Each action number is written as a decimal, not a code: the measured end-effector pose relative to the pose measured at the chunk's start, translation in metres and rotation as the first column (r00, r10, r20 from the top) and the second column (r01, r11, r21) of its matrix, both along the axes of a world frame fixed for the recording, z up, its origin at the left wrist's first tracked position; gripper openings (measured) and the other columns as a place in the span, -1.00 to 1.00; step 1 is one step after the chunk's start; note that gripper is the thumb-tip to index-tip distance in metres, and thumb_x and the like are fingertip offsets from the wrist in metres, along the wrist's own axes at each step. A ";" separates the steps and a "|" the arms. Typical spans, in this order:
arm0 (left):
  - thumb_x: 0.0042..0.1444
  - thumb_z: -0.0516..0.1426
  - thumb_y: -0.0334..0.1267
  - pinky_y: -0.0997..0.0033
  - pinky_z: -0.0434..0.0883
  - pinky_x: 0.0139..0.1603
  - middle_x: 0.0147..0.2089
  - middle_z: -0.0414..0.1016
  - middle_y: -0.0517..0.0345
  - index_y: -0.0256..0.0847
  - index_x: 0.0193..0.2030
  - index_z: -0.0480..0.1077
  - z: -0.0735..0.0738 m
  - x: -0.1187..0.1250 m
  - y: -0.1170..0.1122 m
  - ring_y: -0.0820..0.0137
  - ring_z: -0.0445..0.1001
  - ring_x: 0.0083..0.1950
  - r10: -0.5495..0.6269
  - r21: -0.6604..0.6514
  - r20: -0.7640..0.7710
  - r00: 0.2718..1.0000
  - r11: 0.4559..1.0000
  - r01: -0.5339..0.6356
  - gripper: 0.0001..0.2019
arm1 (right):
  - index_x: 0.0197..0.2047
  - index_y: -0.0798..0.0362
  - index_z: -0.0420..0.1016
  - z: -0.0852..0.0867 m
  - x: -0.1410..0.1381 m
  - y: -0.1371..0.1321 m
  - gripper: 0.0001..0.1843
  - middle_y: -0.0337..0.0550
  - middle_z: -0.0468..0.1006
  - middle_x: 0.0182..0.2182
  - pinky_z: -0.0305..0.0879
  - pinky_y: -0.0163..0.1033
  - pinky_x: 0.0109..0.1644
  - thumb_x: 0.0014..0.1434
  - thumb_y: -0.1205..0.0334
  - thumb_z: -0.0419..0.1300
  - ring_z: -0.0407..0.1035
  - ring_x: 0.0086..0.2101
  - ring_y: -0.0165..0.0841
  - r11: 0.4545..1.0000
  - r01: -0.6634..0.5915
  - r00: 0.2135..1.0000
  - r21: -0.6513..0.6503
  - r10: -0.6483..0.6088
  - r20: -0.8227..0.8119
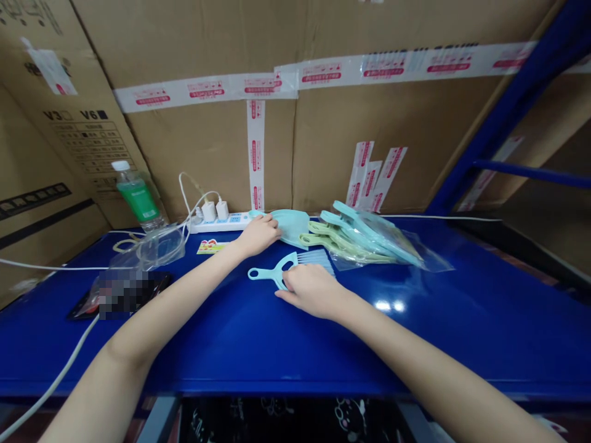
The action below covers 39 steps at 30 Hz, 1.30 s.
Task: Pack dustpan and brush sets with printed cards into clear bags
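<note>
My right hand rests on a light blue comb that lies flat on the blue table, fingers curled over its handle end. My left hand reaches farther back and grips the edge of a light teal plastic piece near the power strip. To the right lies a pile of teal and pale green combs, some in clear plastic bags.
A white power strip with chargers sits at the back. A green-labelled bottle, clear plastic bags, a small colourful card and a dark flat object lie at left. Cardboard boxes form the back wall; a blue shelf frame stands at right.
</note>
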<state>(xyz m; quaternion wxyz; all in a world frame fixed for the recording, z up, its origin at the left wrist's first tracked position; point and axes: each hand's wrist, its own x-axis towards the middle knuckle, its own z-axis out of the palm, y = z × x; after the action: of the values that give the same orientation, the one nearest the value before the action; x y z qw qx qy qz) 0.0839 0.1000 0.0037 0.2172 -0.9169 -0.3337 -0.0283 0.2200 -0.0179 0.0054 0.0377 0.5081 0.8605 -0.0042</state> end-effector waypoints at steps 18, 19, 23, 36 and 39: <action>0.25 0.01 -0.31 0.30 0.30 -0.16 -0.27 0.48 0.02 -0.27 -0.17 0.47 0.002 0.007 -0.010 0.25 0.39 -0.15 -0.069 0.069 -0.003 0.998 0.995 0.069 -0.78 | -0.53 0.08 0.43 0.014 0.023 0.008 -0.68 -0.24 0.44 -0.60 -0.01 -0.33 -0.50 0.22 0.14 0.15 0.29 -0.55 -0.43 0.999 -0.004 0.985 -0.049 -0.004 -0.175; 0.25 -0.01 -0.32 0.30 0.30 -0.17 -0.27 0.48 0.01 -0.28 -0.17 0.47 0.003 0.007 -0.011 0.25 0.39 -0.15 -0.076 0.080 0.001 0.997 0.994 0.076 -0.78 | -0.51 0.07 0.43 0.017 0.026 0.011 -0.68 -0.24 0.45 -0.59 0.01 -0.33 -0.48 0.23 0.14 0.12 0.30 -0.54 -0.43 0.999 0.033 0.977 -0.012 -0.035 -0.209; 0.25 -0.03 -0.35 0.29 0.29 -0.20 -0.28 0.47 -0.02 -0.31 -0.22 0.47 0.005 0.007 -0.019 0.23 0.38 -0.15 -0.105 0.120 0.005 0.994 0.987 0.104 -0.76 | -0.30 0.09 0.46 0.027 0.049 0.028 -0.73 -0.08 0.54 -0.42 0.07 -0.29 -0.44 0.29 0.20 -0.01 0.41 -0.39 -0.28 0.882 0.402 0.908 0.247 -0.349 -0.232; 0.19 0.03 -0.37 0.32 0.28 -0.27 -0.26 0.48 0.05 -0.27 -0.16 0.45 0.007 -0.036 -0.068 0.29 0.39 -0.25 -0.181 0.198 -0.011 0.983 0.964 0.180 -0.81 | -0.08 0.26 0.43 0.034 0.093 0.040 -0.68 0.24 0.52 -0.18 0.25 -0.20 -0.29 0.25 0.24 -0.02 0.41 -0.09 -0.04 0.680 0.689 0.718 0.250 -0.686 -0.113; 0.18 0.05 -0.38 0.31 0.28 -0.28 -0.24 0.49 0.05 -0.27 -0.15 0.44 0.002 -0.050 -0.084 0.27 0.40 -0.24 -0.200 0.195 -0.003 0.980 0.961 0.196 -0.82 | -0.07 0.26 0.43 0.038 0.096 0.040 -0.70 0.23 0.52 -0.16 0.24 -0.22 -0.33 0.20 0.35 -0.02 0.43 -0.10 -0.06 0.700 0.686 0.723 0.200 -0.687 -0.076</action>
<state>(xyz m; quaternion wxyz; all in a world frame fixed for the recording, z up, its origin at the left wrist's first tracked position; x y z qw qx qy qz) 0.0342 0.0155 0.0059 0.2991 -0.9198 -0.2378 -0.0898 0.3158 0.0217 0.0439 -0.0197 0.7929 0.6044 0.0756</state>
